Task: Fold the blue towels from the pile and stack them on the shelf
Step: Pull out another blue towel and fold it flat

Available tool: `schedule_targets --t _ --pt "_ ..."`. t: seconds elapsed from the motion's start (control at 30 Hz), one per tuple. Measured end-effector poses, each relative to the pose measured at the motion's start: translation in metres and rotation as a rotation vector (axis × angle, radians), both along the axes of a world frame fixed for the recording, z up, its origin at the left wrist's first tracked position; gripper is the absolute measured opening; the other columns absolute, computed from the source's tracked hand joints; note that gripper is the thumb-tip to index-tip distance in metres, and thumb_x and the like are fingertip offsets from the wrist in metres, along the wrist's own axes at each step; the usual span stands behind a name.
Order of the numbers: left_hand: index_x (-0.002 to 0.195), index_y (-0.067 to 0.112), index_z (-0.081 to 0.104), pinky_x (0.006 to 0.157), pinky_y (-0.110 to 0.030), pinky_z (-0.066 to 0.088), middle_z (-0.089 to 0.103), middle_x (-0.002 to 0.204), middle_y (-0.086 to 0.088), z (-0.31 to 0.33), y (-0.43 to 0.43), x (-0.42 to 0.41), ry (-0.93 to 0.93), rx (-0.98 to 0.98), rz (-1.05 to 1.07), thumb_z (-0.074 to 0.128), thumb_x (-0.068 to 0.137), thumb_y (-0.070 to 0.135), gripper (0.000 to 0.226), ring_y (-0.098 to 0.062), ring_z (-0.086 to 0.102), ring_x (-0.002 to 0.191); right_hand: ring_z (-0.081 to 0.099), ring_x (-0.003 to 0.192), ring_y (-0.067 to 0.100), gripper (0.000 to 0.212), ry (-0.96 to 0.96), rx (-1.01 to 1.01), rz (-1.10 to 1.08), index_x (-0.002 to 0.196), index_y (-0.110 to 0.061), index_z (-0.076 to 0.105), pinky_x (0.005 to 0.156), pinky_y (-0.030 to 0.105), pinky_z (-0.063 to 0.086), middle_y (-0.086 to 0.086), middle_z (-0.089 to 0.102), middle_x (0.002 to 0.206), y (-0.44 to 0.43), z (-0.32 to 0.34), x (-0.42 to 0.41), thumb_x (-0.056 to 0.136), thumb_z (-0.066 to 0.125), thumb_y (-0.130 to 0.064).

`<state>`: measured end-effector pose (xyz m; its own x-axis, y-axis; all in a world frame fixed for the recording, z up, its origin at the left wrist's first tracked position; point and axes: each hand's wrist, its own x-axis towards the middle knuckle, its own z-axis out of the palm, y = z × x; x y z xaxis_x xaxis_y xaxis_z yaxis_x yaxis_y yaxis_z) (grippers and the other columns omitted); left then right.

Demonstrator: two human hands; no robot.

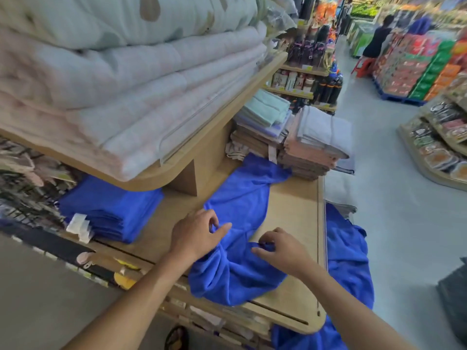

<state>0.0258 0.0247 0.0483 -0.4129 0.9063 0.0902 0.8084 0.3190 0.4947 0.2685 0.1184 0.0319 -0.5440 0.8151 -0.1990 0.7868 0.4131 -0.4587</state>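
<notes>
Pinched the rumpled blue towel (242, 198) near its front edge, left hand (199, 233) and right hand (280, 251) both, cloth sprawled across the shelf (290, 198). Likely needed edges drawn taut and corners matched before joining the folded stack (111, 210).

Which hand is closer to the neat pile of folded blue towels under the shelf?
Left. The left hand lies right of the folded blue towels, gripping the loose blue towel; the right hand is farther right, pinching the same towel.
</notes>
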Motion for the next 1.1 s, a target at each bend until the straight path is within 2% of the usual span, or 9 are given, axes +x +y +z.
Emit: schedule_targets --t 0.1,0.2,0.27,0.5,0.63,0.77,0.83,0.93,1.1 --pt "0.087 0.033 0.051 0.058 -0.03 0.037 0.056 0.073 0.017 -0.005 -0.007 -0.002 0.128 -0.386 -0.144 0.055 0.06 0.089 0.062 -0.006 0.052 0.066 0.058 0.087 0.011 0.029 0.009 0.068 -0.004 0.097 -0.036 0.066 0.076 0.034 0.05 -0.013 0.052 0.093 -0.015 -0.015 0.01 0.079 0.065 -0.058" --pt "0.09 0.032 0.056 0.059 -0.024 0.04 0.06 0.078 0.01 -0.014 -0.01 -0.016 -0.1 -0.33 -0.273 0.072 0.079 0.056 0.031 -0.005 0.053 0.068 0.058 0.087 0.017 0.015 0.029 0.125 -0.057 0.093 -0.032 0.063 0.073 0.036 0.046 -0.011 0.053 0.089 -0.028 -0.023 0.019 0.088 0.065 -0.046" --pt "0.089 0.028 0.067 0.077 -0.029 0.051 0.07 0.087 0.006 -0.018 -0.008 -0.025 -0.29 -0.239 -0.306 0.067 0.094 0.03 0.005 -0.012 0.063 0.08 0.059 0.084 0.02 0.012 0.03 0.144 -0.136 0.089 -0.031 0.058 0.069 0.036 0.043 -0.009 0.056 0.084 -0.036 -0.023 0.022 0.092 0.062 -0.041" --pt "0.138 0.006 0.058 0.11 -0.029 0.038 0.062 0.138 -0.013 -0.023 -0.033 -0.057 -0.414 -0.111 -0.176 0.04 0.109 0.025 0.039 -0.024 0.055 0.131 0.051 0.046 0.009 0.007 0.132 -0.148 -0.476 0.093 -0.031 0.055 0.052 0.032 0.038 -0.002 0.061 0.052 -0.086 -0.012 0.03 0.094 0.059 -0.026" --pt "0.124 0.016 0.066 0.099 -0.03 0.043 0.069 0.125 -0.01 -0.028 -0.061 -0.072 -0.505 -0.127 -0.182 0.044 0.107 0.023 0.029 -0.022 0.062 0.117 0.055 0.049 0.004 0.017 0.205 -0.392 -0.574 0.077 -0.018 0.069 0.05 0.023 0.042 -0.006 0.067 0.058 -0.128 -0.01 0.022 0.092 0.063 -0.014" --pt "0.119 0.028 0.066 0.081 -0.038 0.055 0.069 0.109 -0.021 -0.039 -0.099 -0.077 -0.907 -0.223 -0.156 0.048 0.105 0.01 0.029 -0.022 0.066 0.088 0.045 0.06 0.015 0.022 0.465 -0.732 -0.733 0.055 -0.02 0.051 0.061 0.03 0.032 0.005 0.047 0.065 -0.17 -0.01 0.004 0.073 0.062 -0.014" --pt "0.116 0.025 0.067 0.067 -0.032 0.056 0.072 0.102 -0.016 -0.044 -0.117 -0.079 -0.965 -0.256 -0.138 0.045 0.105 0.006 0.031 -0.022 0.069 0.081 0.05 0.068 0.022 0.011 0.677 -0.858 -0.86 0.061 -0.015 0.049 0.065 0.034 0.042 0.007 0.053 0.069 -0.189 -0.013 0.0 0.065 0.059 -0.014" --pt "0.106 0.024 0.069 0.074 -0.02 0.052 0.076 0.099 0.007 -0.05 -0.136 -0.081 -0.849 -0.227 -0.126 0.046 0.102 -0.001 0.034 -0.011 0.069 0.088 0.069 0.075 0.029 0.011 0.986 -1.114 -0.954 0.075 -0.009 0.069 0.074 0.04 0.057 0.011 0.069 0.083 -0.211 -0.023 -0.001 0.078 0.059 -0.012" --pt "0.104 0.036 0.069 0.079 -0.017 0.054 0.073 0.101 0.026 -0.054 -0.162 -0.068 -0.746 -0.146 -0.147 0.053 0.093 -0.004 0.044 0.002 0.069 0.094 0.069 0.111 0.021 0.039 0.988 -1.022 -0.843 0.118 -0.021 0.074 0.095 0.039 0.054 0.003 0.073 0.122 -0.226 -0.015 -0.003 0.089 0.072 -0.047"
